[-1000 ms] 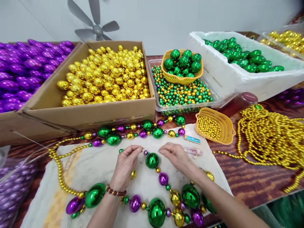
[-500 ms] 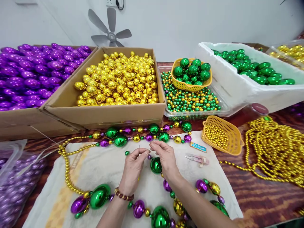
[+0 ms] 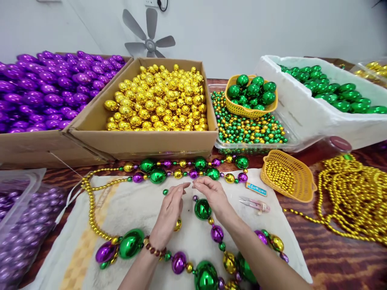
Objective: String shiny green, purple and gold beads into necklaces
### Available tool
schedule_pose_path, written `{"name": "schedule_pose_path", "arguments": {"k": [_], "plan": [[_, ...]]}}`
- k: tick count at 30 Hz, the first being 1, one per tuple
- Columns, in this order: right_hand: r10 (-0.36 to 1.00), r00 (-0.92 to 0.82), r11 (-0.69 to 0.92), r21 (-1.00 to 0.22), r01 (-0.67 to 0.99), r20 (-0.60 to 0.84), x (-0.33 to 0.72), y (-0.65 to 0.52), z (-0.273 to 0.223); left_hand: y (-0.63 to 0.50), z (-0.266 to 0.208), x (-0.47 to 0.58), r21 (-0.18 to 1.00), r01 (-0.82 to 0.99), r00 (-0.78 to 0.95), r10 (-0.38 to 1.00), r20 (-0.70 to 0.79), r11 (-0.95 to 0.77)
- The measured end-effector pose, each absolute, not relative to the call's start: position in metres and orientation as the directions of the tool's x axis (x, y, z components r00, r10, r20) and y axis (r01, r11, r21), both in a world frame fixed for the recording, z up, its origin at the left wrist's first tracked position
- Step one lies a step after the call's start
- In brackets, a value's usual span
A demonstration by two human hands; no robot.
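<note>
While the left hand (image 3: 169, 205) and right hand (image 3: 213, 197) are hovering close, a bead string (image 3: 217, 233) is lying below

Its small purple end bead (image 3: 195, 198) is sitting nearer the right hand; the string is running back beside the right forearm (image 3: 254, 241). Both hands seem to be pinching, on what I cannot tell.

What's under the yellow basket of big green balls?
The yellow basket sits on small, mostly green and gold beads inside a clear plastic tray. Whatever lies directly beneath the basket is covered.
</note>
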State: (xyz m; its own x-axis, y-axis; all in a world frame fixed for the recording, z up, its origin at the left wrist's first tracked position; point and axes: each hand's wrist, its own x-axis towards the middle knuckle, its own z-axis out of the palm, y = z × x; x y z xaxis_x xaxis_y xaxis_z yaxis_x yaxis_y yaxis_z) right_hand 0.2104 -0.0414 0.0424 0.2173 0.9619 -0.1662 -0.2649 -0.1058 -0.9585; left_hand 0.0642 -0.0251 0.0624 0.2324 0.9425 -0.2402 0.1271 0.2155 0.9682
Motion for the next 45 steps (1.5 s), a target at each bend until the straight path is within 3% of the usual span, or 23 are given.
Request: {"name": "schedule_pose_path", "arguments": {"k": [4,8,19,25,45], "plan": [[0.978,0.073,-0.174,-0.962,-0.211,-0.193,0.218,-0.037,0.055,-0.023,0.063,0.054,0.937,0.062,0.345,0.874,-0.343,0.343],[0.972,0.006,-0.229,-0.952,-0.201,-0.234,0.217,-0.033,0.06,-0.019,0.058,0.05,0.949,0.051,0.394,0.867,-0.305,0.311],[0.955,-0.128,-0.292,-0.921,-0.257,-0.267,0.213,-0.024,0.059,-0.012,0.059,0.049,0.915,0.036,0.392,0.837,-0.383,0.402],[0.943,-0.158,-0.331,-0.879,-0.344,-0.294,0.208,-0.024,0.066,-0.01,0.059,0.049,0.902,0.003,0.358,0.842,-0.405,0.432],[0.943,-0.142,-0.332,-0.878,-0.345,-0.3,0.207,-0.025,0.062,-0.01,0.053,0.05,0.953,0.043,0.308,0.904,-0.297,0.299]]}}
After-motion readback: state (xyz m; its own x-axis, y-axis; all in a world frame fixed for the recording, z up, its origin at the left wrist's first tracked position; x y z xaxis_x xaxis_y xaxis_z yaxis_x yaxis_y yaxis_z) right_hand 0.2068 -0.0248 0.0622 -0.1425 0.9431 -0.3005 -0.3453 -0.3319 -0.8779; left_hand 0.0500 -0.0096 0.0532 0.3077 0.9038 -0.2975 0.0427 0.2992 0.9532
